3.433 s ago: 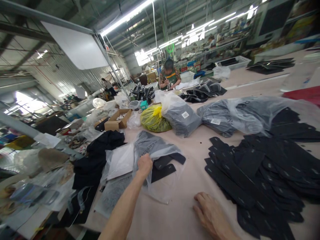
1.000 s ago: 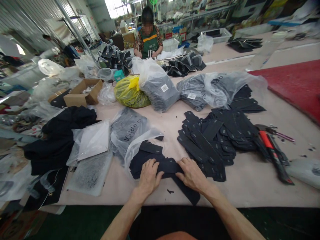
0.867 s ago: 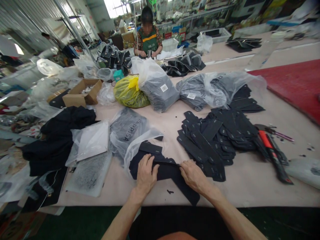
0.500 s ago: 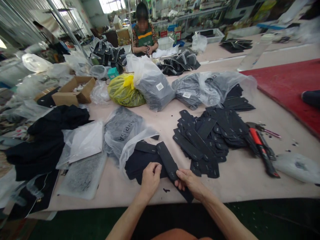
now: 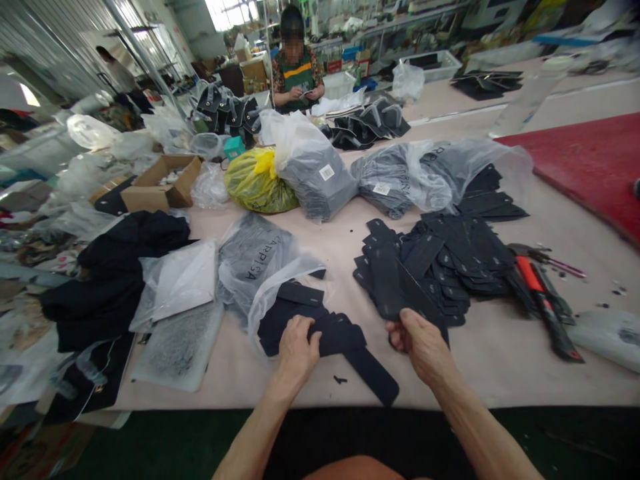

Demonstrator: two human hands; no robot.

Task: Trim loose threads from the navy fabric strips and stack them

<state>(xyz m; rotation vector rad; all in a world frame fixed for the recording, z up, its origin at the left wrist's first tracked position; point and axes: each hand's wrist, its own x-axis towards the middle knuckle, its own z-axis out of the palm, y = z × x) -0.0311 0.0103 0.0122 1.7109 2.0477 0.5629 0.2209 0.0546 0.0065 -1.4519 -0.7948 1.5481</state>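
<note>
Black strip (image 5: 391,288) pinched in right hand (image 5: 424,345), far end indistinct; left hand (image 5: 299,345) grip unclear.

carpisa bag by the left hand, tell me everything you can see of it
The bag is thin-looking, translucent plastic printed with black capitals reading CARPISA. It lies crumpled on the pinkish table, open mouth toward the near right, pale edge loose. Something dark shows through, and dark strips stick out of the mouth. A white packet lies close by its left side; whether they touch is unclear.

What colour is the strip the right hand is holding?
The strip looks black or nearly black, in the head view.
</note>
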